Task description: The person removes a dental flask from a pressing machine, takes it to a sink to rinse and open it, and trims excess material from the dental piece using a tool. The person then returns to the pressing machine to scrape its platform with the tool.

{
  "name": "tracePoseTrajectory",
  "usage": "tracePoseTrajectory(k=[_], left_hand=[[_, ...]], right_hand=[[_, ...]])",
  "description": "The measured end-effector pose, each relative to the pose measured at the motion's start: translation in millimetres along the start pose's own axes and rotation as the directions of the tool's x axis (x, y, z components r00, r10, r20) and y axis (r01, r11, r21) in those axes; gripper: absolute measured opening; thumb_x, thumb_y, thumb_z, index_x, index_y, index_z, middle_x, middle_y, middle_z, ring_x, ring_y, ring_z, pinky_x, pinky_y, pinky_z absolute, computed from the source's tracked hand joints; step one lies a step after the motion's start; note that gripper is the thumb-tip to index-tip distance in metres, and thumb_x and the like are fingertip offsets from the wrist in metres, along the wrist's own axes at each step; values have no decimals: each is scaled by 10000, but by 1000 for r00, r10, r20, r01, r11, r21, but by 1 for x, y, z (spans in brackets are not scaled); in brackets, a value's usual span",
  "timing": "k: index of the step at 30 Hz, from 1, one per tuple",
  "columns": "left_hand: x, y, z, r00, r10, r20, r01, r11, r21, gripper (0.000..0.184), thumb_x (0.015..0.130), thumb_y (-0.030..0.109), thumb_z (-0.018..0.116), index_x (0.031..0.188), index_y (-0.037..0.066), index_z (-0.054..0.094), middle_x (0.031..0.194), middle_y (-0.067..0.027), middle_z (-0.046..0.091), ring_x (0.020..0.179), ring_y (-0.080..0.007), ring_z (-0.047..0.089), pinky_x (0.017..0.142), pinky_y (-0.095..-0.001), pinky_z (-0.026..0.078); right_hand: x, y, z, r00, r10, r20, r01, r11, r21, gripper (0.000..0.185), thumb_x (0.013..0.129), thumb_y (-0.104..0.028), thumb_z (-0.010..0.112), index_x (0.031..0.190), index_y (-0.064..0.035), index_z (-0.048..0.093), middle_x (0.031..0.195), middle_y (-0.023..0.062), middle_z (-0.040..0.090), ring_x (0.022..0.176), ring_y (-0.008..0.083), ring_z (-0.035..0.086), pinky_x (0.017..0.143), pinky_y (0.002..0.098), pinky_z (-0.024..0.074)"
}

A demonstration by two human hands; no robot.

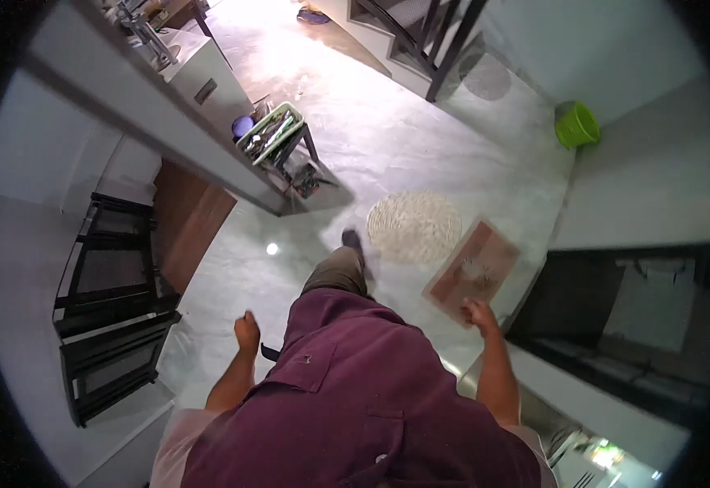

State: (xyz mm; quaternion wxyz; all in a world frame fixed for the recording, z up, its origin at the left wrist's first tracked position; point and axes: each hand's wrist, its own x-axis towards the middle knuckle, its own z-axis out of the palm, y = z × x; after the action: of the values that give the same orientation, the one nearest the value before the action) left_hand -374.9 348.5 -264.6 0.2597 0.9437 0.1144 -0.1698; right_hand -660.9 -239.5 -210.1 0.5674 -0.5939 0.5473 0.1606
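Purple shirt (355, 382) | left hand (247, 332), right hand (477, 314) loosely clenched | mat (475, 268) beside rug (414, 226) | bare floor (245, 252) toward wall edge (245, 179)

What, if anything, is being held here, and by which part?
Nothing is visibly held; the left hand and right hand are curled, apparently empty.

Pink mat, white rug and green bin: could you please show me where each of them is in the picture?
Pink mat (475, 270): head view, on its patterned middle.
White rug (413, 226): head view, on the middle of its surface.
Green bin (580, 128): head view, on its body.
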Motion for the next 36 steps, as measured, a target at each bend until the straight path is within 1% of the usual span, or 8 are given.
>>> tracePoseTrajectory(k=[5, 7, 11, 14, 21, 24, 32, 36], left_hand=[[63, 77, 40, 929, -368, -20, 368, 924, 106, 479, 905, 306, 419, 729, -95, 611, 803, -308, 631, 749, -446, 634, 716, -520, 467], [116, 100, 76, 996, 55, 75, -82, 904, 420, 424, 902, 269, 428, 705, -68, 592, 783, -262, 642, 704, -416, 634, 682, -522, 467], [224, 334, 53, 1000, 12, 22, -8, 985, -174, 551, 911, 377, 406, 687, -107, 544, 603, -301, 497, 594, -440, 552, 618, -517, 385], [298, 451, 26, 997, -26, 79, 54, 922, -384, 552, 950, 375, 456, 584, -36, 415, 504, -118, 364, 490, -200, 353, 507, -430, 301], [419, 558, 41, 952, -293, 91, 250, 571, -782, 507, 938, 524, 453, 658, 104, 497, 568, 40, 398, 519, -94, 337, 501, -281, 246], [473, 600, 81, 932, -310, 186, 259, 213, -942, 472, 925, 551, 407, 761, 122, 518, 635, 34, 424, 592, -85, 396, 547, -260, 281], [656, 632, 176, 825, -535, 179, 493, 529, -691, 278, 865, 229, 554, 1073, 48, 521, 945, -124, 631, 931, -226, 605, 837, -353, 463], [735, 581, 307, 684, -717, 138, 550, 382, -743, 468, 808, 198, 684, 1173, 61, 425, 1078, -161, 617, 930, -266, 627, 829, -376, 484]], right_hand=[[93, -204, -62, 990, -71, -120, 76, 996, 44, 244, 914, -297, 583, 978, -66, 630, 862, 40, 623, 881, 188, 623, 762, 349, 511], [135, -236, -85, 989, -68, -133, 78, 995, 67, 262, 921, -297, 580, 1034, -64, 619, 895, 49, 621, 888, 189, 622, 779, 347, 512], [179, -336, -79, 963, 266, 51, -261, 961, -95, 438, 935, -360, 559, 1283, -97, 509, 1185, 108, 595, 1026, 242, 615, 887, 431, 477], [230, -434, -55, 934, 351, 62, -323, 907, -270, 610, 887, -473, 604, 1337, -84, 471, 1230, 174, 565, 1097, 291, 586, 881, 435, 500], [468, -706, 31, 965, 150, 213, -39, 891, -452, 617, 878, -538, 569, 1242, -41, 541, 1070, 165, 643, 888, 264, 635, 756, 411, 510], [551, -837, 97, 940, 42, 337, 230, 653, -722, 460, 905, -455, 563, 1138, -59, 575, 953, 101, 654, 821, 204, 629, 707, 360, 485], [713, -1040, 376, 824, -7, 567, 491, 510, -706, 393, 913, -360, 583, 1080, -5, 606, 866, 69, 682, 808, 185, 656, 696, 287, 508], [806, -1031, 548, 759, -14, 651, 651, 46, -758, 382, 883, -341, 583, 1010, 12, 656, 939, 145, 691, 816, 203, 671, 760, 335, 517]])
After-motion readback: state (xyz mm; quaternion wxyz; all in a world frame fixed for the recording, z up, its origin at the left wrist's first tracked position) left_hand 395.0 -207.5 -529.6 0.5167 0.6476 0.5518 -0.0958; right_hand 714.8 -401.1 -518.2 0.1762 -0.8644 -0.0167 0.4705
